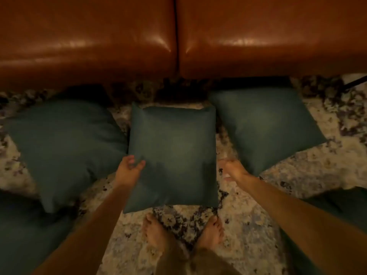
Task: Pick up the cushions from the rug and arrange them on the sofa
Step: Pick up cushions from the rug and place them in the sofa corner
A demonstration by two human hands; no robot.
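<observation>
2 bare forearms (93,223), 2 bare feet (156,233), and olive-brown trouser legs (190,262).

sofa (89,36): brown leather | rug (248,235): mottled | light: dim, warm

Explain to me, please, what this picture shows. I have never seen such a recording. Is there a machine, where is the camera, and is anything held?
There is no machine here: a person works with two bare hands. The picture comes from a camera worn on the head, looking forward and down, so you see the person's own arms and bare feet. At the top is a brown leather sofa. Below it, on a patterned rug, three dark teal cushions lie in a row: the left cushion, the middle cushion, the right cushion. The left hand is cupped at the middle cushion's left edge; the right hand, blurred, is beside its right edge. Whether either grips it cannot be told. No cushion shows on the sofa.
</observation>
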